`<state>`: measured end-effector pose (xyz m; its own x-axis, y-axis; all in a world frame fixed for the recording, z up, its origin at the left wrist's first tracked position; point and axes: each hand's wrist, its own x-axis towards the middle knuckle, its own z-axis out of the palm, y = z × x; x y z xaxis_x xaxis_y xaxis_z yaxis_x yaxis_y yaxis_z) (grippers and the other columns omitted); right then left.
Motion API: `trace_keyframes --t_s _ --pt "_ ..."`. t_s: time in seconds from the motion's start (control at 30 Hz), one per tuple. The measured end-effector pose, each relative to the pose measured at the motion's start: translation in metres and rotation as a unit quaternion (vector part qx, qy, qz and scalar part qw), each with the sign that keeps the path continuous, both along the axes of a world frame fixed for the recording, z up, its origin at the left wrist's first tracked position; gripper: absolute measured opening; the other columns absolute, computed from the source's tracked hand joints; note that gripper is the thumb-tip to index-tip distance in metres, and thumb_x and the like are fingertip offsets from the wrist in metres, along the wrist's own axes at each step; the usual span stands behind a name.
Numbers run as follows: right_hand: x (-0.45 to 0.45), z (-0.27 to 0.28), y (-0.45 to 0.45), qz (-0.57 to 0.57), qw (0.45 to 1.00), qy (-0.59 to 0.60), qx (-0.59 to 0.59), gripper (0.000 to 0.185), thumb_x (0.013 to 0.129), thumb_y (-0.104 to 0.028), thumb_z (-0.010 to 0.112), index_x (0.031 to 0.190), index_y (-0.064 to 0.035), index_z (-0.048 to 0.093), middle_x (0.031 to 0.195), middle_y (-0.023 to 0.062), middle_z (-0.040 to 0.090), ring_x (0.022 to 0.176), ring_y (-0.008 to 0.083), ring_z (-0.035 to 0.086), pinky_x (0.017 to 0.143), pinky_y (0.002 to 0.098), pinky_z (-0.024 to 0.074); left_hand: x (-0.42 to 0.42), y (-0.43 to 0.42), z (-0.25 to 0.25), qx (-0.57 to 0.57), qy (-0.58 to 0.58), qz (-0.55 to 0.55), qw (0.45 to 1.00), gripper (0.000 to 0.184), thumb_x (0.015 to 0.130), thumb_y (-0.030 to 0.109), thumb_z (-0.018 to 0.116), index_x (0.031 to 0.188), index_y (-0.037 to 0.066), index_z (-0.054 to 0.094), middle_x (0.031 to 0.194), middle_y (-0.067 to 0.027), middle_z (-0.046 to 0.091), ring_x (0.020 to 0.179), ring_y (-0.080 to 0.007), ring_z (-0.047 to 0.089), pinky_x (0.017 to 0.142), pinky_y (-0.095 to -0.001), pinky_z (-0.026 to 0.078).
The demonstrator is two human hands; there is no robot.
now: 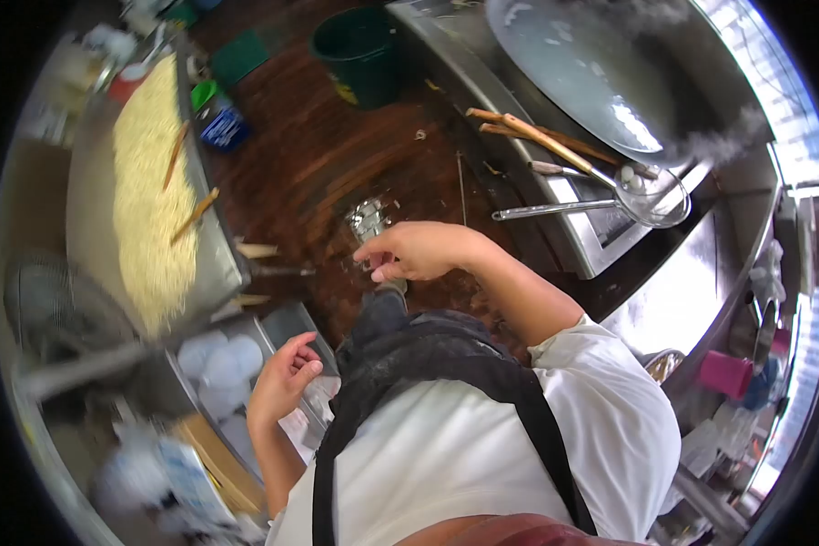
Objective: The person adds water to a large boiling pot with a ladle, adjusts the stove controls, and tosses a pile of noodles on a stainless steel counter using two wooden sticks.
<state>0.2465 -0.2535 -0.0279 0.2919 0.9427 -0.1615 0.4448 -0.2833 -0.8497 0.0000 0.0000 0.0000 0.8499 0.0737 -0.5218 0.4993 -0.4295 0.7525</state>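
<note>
My left hand [285, 378] hangs beside my body with its fingers loosely curled and apart, holding nothing. It is near a metal container of pale round things [220, 364]. Out in front of my waist is my right hand [420, 250], above the wet floor, fingers bent and nothing visible in them. To the left, a long heap of pale yellow noodles [150, 200] lies on a metal table [91, 196], with wooden sticks [195, 216] resting across its near edge. Right of me, a wire strainer [651, 198] and several wooden-handled tools [541, 136] lie beside a large steaming wok [573, 64].
A dark green bucket [355, 59] stands on the brown wet floor [291, 136] ahead. A blue container [223, 127] with a green top is by the noodle table. A steel counter [601, 232] edges the wok at right. A pink cup [726, 374] sits at far right.
</note>
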Motion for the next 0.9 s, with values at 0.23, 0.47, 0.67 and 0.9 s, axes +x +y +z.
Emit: trace_keyframes --t_s 0.23,0.47,0.67,0.9 --pt "0.123 -0.074 0.005 -0.142 0.97 0.017 -0.198 0.045 0.092 -0.03 0.063 0.129 -0.0046 0.059 0.109 0.0208 0.07 0.104 0.0398 0.065 0.09 0.0452 0.0519 0.244 0.108 -0.047 0.096 -0.048 -0.165 0.98 0.047 0.089 0.02 0.071 0.129 0.001 0.057 0.09 -0.011 0.065 0.076 -0.0223 0.061 0.075 -0.0335 0.051" --pt "0.193 -0.129 -0.047 -0.505 0.839 -0.01 -0.201 0.04 0.09 -0.032 0.065 0.116 -0.0023 0.066 0.101 0.0218 0.071 0.096 0.0369 0.069 0.084 0.043 0.0535 0.467 0.096 0.001 0.118 -0.078 -0.305 0.942 0.049 0.089 0.023 0.071 0.131 0.002 0.058 0.094 -0.0091 0.066 0.079 -0.0202 0.062 0.079 -0.0343 0.051" --pt "0.247 -0.19 -0.102 -0.834 0.527 0.113 -0.113 0.055 0.096 -0.048 0.06 0.109 0.0059 0.06 0.079 0.0119 0.067 0.065 0.0213 0.066 0.059 0.0356 0.0549 0.578 0.069 0.0 0.022 -0.099 -0.425 0.9 0.047 0.089 0.018 0.07 0.132 0.002 0.057 0.095 -0.01 0.066 0.079 -0.0186 0.062 0.078 -0.0332 0.052" --pt "0.294 -0.261 -0.125 -0.952 0.261 0.143 -0.068 0.095 0.083 -0.064 0.068 0.127 0.013 0.035 0.085 0.0172 0.065 0.055 0.0201 0.064 0.041 0.0316 0.0509 0.657 0.111 -0.043 0.06 -0.042 -0.435 0.898 0.046 0.09 0.02 0.071 0.13 0.001 0.058 0.09 -0.0094 0.067 0.079 -0.0176 0.063 0.077 -0.0318 0.051"
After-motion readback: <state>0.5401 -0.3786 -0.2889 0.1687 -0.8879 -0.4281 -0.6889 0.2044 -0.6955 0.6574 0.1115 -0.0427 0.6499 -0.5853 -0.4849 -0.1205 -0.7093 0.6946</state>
